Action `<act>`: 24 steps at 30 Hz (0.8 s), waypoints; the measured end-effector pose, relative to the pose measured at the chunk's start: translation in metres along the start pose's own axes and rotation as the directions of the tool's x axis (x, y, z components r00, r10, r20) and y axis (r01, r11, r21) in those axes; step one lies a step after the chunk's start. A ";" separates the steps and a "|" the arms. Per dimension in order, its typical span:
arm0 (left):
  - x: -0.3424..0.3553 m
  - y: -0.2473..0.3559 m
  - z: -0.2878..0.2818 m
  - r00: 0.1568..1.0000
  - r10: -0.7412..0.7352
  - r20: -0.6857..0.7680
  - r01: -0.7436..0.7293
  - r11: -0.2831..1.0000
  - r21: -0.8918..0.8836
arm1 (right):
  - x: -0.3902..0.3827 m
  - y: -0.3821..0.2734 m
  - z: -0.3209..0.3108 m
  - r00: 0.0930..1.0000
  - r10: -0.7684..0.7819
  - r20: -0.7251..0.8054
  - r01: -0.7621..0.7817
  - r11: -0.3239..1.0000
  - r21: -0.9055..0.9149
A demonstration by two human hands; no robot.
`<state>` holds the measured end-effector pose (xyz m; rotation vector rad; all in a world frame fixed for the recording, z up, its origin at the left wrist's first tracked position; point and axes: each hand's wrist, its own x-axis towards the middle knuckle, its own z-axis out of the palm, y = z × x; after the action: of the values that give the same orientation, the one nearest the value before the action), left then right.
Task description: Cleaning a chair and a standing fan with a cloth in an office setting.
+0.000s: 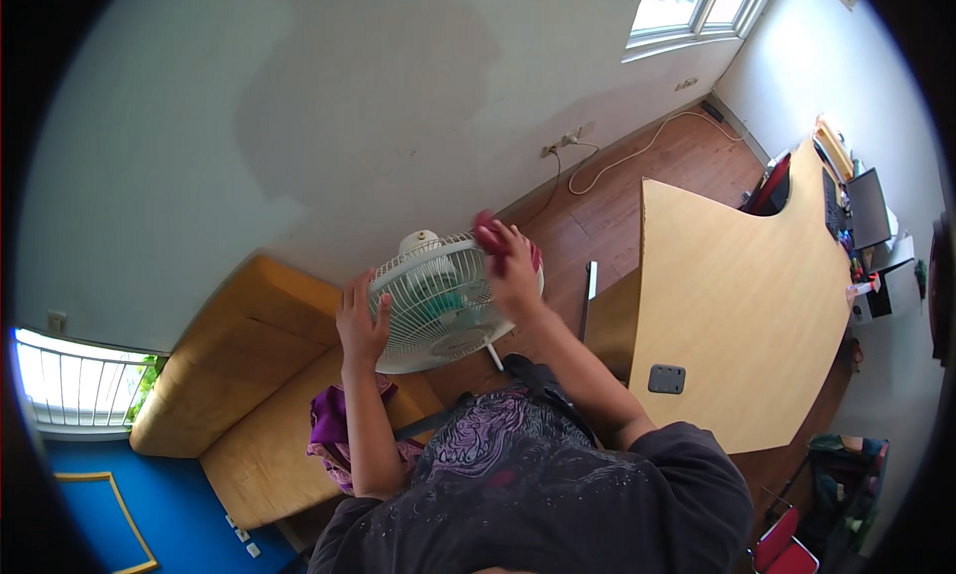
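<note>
A white table fan (438,300) with a wire grille and green blades stands in front of me, tilted up toward the camera. My left hand (360,323) grips the left rim of the grille. My right hand (510,265) presses a small pink-red cloth (486,224) against the upper right of the grille; most of the cloth is hidden under my fingers. The fan's white stand pokes out below the grille.
A large curved wooden desk (737,305) lies to my right with a grey square plate (666,379) set in it. A tan sofa (239,375) is on my left, a purple cloth (329,425) on its edge. A monitor (868,208) and clutter sit at far right.
</note>
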<state>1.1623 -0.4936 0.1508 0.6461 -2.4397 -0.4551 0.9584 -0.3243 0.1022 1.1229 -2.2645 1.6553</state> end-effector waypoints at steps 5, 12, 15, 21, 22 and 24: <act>-0.006 -0.011 0.011 0.998 -0.039 -0.051 0.039 0.999 0.005 | 0.010 -0.102 0.045 0.881 -0.394 0.263 0.442 0.882 -0.161; -0.005 -0.011 0.009 0.992 0.000 -0.124 -0.015 0.993 -0.121 | -0.014 -0.097 0.048 0.816 -0.469 0.338 0.554 0.801 -0.226; -0.003 0.005 0.013 0.989 0.063 -0.134 -0.074 0.994 -0.082 | -0.011 -0.088 0.023 0.867 -0.398 0.301 0.477 0.837 -0.269; 0.004 0.004 0.015 0.989 -0.025 -0.147 0.018 0.998 -0.053 | 0.014 -0.069 -0.001 0.993 -0.067 0.101 0.087 0.975 -0.204; 0.002 -0.005 0.013 0.989 -0.031 -0.141 0.024 0.999 -0.049 | 0.021 -0.058 -0.009 0.994 0.076 0.074 -0.068 0.992 -0.104; 0.002 -0.021 0.011 0.984 -0.061 -0.168 0.040 0.991 -0.130 | 0.020 -0.013 -0.022 0.717 0.673 0.181 -0.690 0.649 0.320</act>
<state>1.1621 -0.5102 0.1336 0.6661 -2.2178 -0.5459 0.9454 -0.3162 0.1310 0.2954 -2.6753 2.4199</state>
